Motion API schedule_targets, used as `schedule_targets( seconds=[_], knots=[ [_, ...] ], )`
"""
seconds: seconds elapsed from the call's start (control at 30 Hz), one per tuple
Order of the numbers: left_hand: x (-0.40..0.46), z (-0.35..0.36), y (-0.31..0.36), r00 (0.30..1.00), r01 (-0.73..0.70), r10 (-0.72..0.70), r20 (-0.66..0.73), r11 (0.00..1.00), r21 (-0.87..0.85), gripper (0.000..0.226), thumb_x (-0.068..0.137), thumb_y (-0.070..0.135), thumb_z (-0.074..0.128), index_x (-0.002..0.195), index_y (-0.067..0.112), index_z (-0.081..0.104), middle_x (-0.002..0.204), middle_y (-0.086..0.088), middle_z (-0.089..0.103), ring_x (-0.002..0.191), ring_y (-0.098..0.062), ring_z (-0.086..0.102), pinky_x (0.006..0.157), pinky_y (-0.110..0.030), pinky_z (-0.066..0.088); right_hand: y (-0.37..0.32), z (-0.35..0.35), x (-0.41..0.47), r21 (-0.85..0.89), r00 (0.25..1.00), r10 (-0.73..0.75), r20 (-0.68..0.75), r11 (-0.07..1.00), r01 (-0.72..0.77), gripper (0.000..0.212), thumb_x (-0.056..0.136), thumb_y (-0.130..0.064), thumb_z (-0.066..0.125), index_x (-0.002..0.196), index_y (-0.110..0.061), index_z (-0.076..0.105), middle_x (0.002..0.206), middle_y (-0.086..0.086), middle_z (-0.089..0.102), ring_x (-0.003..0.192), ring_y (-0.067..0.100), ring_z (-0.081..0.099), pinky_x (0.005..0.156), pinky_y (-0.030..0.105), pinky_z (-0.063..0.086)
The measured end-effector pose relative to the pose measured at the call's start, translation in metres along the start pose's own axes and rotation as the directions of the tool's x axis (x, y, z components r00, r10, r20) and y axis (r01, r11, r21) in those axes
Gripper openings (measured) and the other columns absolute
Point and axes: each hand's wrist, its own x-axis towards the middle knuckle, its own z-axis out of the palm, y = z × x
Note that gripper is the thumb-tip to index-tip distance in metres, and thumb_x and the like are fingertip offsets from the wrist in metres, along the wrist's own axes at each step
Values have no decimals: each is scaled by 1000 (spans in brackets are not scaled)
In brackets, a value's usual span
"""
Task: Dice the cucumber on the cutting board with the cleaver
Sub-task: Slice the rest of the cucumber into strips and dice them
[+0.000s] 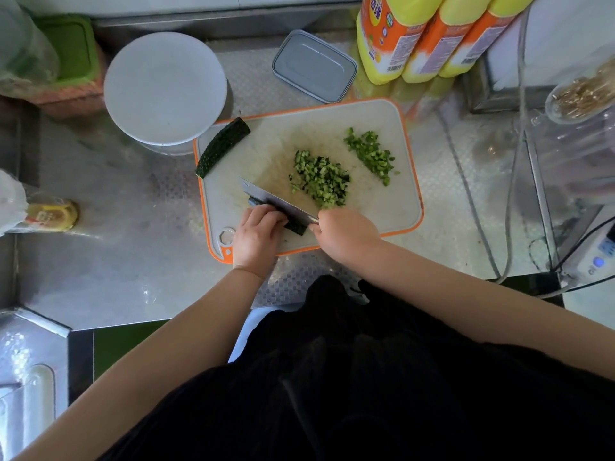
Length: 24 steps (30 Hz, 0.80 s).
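Observation:
A white cutting board with an orange rim (396,207) lies on the steel counter. My right hand (346,232) grips the handle of the cleaver (276,202), whose blade runs diagonally across the board's near part. My left hand (258,232) holds down a dark cucumber piece (297,226) right beside the blade, fingers curled over it. Two heaps of diced cucumber lie on the board: a larger one (321,179) in the middle and a smaller one (371,154) toward the far right. A long cucumber piece (221,147) rests at the board's far left corner.
A round white lid or plate (165,86) sits left of the board's far corner. A grey rectangular container (314,65) and three yellow bottles (429,34) stand behind the board. Cables (476,207) and a clear appliance (572,134) are on the right. A small jar (53,216) lies at left.

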Motion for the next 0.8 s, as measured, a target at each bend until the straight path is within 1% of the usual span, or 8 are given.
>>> schedule_targets(
  seconds=[0.13, 0.2, 0.3, 0.47, 0.57, 0.63, 0.7, 0.8],
  knots=[
    [-1, 0, 0, 1000, -1, 1, -5, 1000, -22, 16, 87, 15, 59, 88, 5, 72, 96, -8, 65, 93, -24, 53, 79, -31, 45, -7, -6, 5, -25, 997, 43, 65, 999, -41, 24, 101, -30, 41, 91, -12, 55, 68, 2, 46, 70, 26, 52, 61, 32, 39],
    [0, 0, -1, 1000, -5, 5, -4, 1000, -24, 13, 87, 13, 61, 89, 5, 72, 97, -8, 65, 93, -25, 53, 79, -31, 45, -10, -6, 9, -53, 994, 71, 80, 996, -67, 19, 100, -23, 45, 90, -11, 56, 68, 2, 47, 70, 26, 53, 61, 32, 40],
    [-1, 1, -2, 1000, -19, 19, -9, 1000, -23, 10, 86, 9, 64, 89, 5, 72, 97, -9, 65, 93, -27, 53, 79, -31, 45, -13, -1, 14, -83, 993, 99, 67, 992, -94, 16, 97, -16, 48, 99, -9, 63, 70, 2, 48, 72, 27, 53, 62, 32, 41],
    [-2, 2, -4, 999, -31, 31, -21, 999, -11, 11, 87, 11, 63, 88, 4, 72, 97, -10, 65, 95, -25, 53, 79, -33, 46, -7, 13, 5, 13, 999, 42, 33, 999, -42, 31, 101, -30, 40, 100, -6, 59, 84, 11, 58, 83, 32, 58, 62, 33, 37],
    [-3, 3, -3, 1000, -21, 21, -22, 1000, 20, 8, 86, 11, 66, 90, 6, 71, 97, -9, 65, 95, -26, 54, 78, -33, 46, 2, 7, 13, 113, 994, 69, 84, 990, -79, 31, 99, -37, 43, 91, -10, 56, 76, 7, 52, 75, 28, 53, 61, 33, 40],
    [-3, 3, -1, 1000, 9, -9, -29, 1000, 19, 10, 87, 13, 65, 91, 6, 70, 97, -9, 65, 95, -24, 52, 77, -30, 44, 9, 3, 20, 189, 991, 82, 108, 977, -102, 32, 96, -39, 48, 79, -12, 51, 67, 3, 49, 70, 27, 53, 56, 29, 36],
    [-3, 3, 0, 999, 8, -8, -31, 1000, 19, 11, 87, 13, 64, 91, 5, 70, 96, -10, 64, 95, -24, 50, 79, -30, 43, 11, 3, 21, 203, 991, 77, 105, 974, -98, 35, 96, -40, 48, 72, -15, 46, 62, 1, 47, 67, 26, 53, 54, 29, 34],
    [-3, 4, -2, 999, -12, 14, -34, 999, 47, 15, 89, 14, 59, 91, 3, 69, 97, -11, 64, 95, -26, 50, 80, -33, 45, 7, 6, 13, 152, 997, 66, 41, 986, -71, 35, 97, -42, 44, 81, -12, 51, 69, 3, 51, 69, 26, 53, 60, 32, 41]
  ],
)
